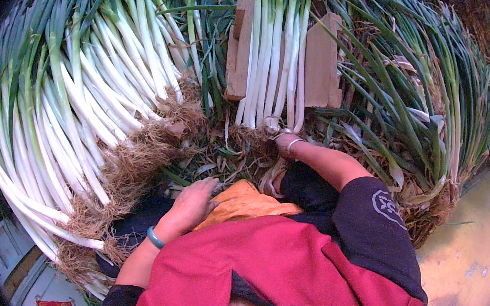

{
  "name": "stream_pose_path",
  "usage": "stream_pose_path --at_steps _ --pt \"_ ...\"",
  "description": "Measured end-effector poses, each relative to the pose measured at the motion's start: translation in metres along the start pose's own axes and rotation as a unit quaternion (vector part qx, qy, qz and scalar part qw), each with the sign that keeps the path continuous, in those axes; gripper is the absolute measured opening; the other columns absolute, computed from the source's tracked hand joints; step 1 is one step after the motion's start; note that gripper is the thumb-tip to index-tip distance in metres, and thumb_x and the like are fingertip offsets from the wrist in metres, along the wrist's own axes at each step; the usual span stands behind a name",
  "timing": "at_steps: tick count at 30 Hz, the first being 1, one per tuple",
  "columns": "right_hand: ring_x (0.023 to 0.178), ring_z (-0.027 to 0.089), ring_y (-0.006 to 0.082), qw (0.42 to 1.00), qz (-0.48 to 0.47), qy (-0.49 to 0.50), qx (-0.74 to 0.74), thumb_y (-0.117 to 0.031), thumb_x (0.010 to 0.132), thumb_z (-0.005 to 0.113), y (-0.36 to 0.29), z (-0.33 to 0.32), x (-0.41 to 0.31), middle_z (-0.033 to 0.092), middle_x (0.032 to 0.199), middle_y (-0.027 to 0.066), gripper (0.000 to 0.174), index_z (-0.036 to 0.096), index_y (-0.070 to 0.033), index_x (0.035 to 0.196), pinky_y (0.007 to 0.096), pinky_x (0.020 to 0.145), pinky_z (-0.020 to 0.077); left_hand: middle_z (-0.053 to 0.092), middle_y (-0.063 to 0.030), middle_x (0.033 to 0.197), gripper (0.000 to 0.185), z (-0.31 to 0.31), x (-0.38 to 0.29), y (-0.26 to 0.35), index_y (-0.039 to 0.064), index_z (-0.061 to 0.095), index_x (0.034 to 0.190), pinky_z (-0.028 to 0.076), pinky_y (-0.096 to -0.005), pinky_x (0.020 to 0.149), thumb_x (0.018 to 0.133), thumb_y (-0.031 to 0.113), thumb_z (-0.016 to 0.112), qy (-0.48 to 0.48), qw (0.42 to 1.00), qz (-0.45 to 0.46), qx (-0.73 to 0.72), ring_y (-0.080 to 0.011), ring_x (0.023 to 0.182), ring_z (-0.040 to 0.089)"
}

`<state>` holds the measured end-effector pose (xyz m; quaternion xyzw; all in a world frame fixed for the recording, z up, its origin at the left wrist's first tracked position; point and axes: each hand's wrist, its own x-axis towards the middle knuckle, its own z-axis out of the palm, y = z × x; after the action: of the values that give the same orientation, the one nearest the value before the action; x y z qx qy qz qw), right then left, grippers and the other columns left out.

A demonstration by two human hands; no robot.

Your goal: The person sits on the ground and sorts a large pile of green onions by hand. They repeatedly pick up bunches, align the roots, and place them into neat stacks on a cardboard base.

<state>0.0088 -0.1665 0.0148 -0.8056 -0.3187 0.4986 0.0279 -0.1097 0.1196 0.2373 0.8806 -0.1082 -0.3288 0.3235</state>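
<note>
A row of peeled leeks or large green onions (273, 74) lies between two upright wooden boards (322, 61), white stalks toward me and roots at the near end. My right hand (286, 144), with a white band at the wrist, is at the root end of this row; its fingers are partly hidden among the roots, so their grip cannot be made out. My left hand (195, 199), a green bangle on its wrist, rests by an orange cloth (248, 201) on my lap, with nothing seen in it.
A large heap of white-stalked green onions (89, 111) with brown roots spreads at the left. Unpeeled green onions (440, 131) with dry leaves are piled at the right, beside a yellowish surface (471, 254). Loose leaf scraps (211, 162) litter the ground before me.
</note>
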Motion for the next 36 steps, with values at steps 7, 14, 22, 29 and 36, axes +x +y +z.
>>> stream_pose_path --at_steps 7,14,22,29,36 --pt "0.087 0.061 0.0297 0.997 -0.064 0.039 0.022 -0.02 0.073 0.055 -0.014 0.016 0.037 0.063 0.096 0.0142 0.027 0.063 -0.004 0.093 0.0385 0.071 0.0492 0.05 -0.0198 0.115 0.049 -0.016 -0.004 0.013 -0.002 0.044 0.116 0.04 -0.0397 0.089 0.073 0.014 0.063 0.001 0.999 0.007 0.04 -0.0336 0.106 0.048" --pt "0.085 0.061 0.0294 0.996 -0.036 -0.014 -0.076 -0.027 0.072 0.058 0.006 -0.014 0.063 0.063 0.092 0.0137 0.028 0.063 -0.006 0.09 0.0389 0.071 0.0485 0.05 -0.0212 0.115 0.049 -0.066 -0.039 0.04 -0.001 0.044 0.116 0.041 -0.0393 0.09 0.074 0.016 0.063 0.096 0.993 0.065 -0.016 -0.0348 0.106 0.049" --pt "0.09 0.058 0.0336 0.967 -0.091 0.016 -0.237 -0.028 0.075 0.057 -0.117 -0.148 -0.049 0.061 0.095 0.0168 0.036 0.056 -0.008 0.104 0.0412 0.075 0.0465 0.043 -0.0191 0.126 0.053 -0.128 -0.197 0.059 0.002 0.039 0.125 0.033 -0.0363 0.098 0.079 0.019 0.06 0.32 0.942 0.058 -0.084 -0.032 0.117 0.042" --pt "0.086 0.06 0.0281 0.961 -0.245 0.127 0.031 -0.019 0.078 0.059 -0.299 -0.228 -0.128 0.062 0.093 0.015 0.036 0.053 -0.004 0.11 0.0334 0.076 0.0469 0.036 -0.0168 0.131 0.055 -0.149 -0.291 -0.019 0.005 0.038 0.128 0.023 -0.0426 0.104 0.081 0.027 0.058 0.616 0.721 -0.23 0.219 -0.0349 0.125 0.028" --pt "0.097 0.058 0.0234 0.843 -0.387 0.318 0.195 -0.018 0.083 0.057 -0.45 -0.214 -0.116 0.059 0.106 0.0142 0.033 0.052 -0.003 0.112 0.032 0.082 0.0463 0.035 -0.0236 0.13 0.063 -0.138 -0.328 -0.072 0.001 0.034 0.129 0.026 -0.0414 0.102 0.079 0.029 0.06 0.604 0.724 -0.271 0.195 -0.0346 0.124 0.029"
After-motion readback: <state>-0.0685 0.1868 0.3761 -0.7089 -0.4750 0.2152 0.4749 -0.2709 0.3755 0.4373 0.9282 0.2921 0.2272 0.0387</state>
